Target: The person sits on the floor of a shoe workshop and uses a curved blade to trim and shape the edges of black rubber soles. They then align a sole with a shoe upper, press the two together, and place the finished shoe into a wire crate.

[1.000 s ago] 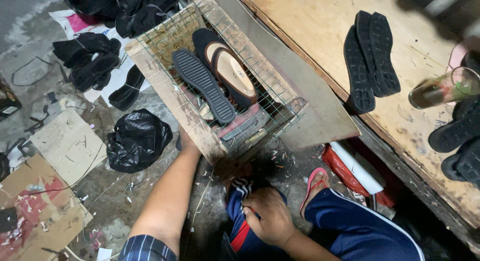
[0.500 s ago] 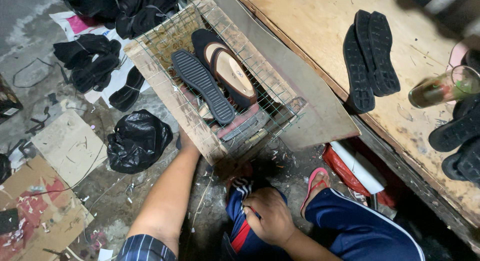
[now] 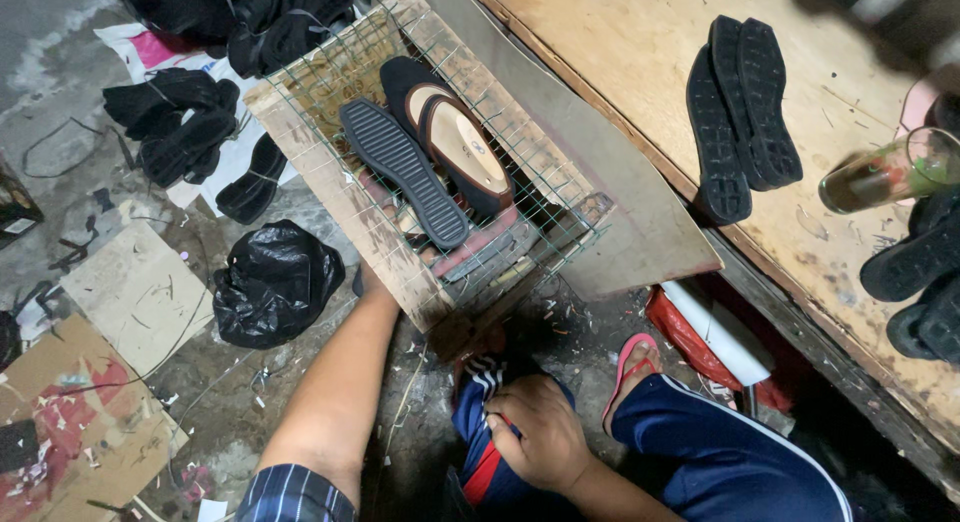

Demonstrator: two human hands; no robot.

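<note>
A wood-framed wire-mesh crate (image 3: 300, 147) leans against a grey board. In it lie a black ribbed sole (image 3: 402, 172) and a black slip-on shoe with a tan insole (image 3: 455, 142). My left hand (image 3: 372, 280) reaches to the crate's lower corner. Only its wrist end shows; the fingers are hidden behind the wooden frame. My right hand (image 3: 535, 437) lies low in the middle on my knee, fingers curled on blue trouser fabric (image 3: 480, 452) with red and white stripes.
A wooden workbench (image 3: 620, 42) at the right carries a pair of black soles (image 3: 745, 107), a glass of dark liquid (image 3: 890, 172) and more soles. A black plastic bag (image 3: 275, 282), black shoe uppers (image 3: 180, 132) and cardboard (image 3: 135, 297) lie on the floor. My foot wears a pink sandal (image 3: 632, 367).
</note>
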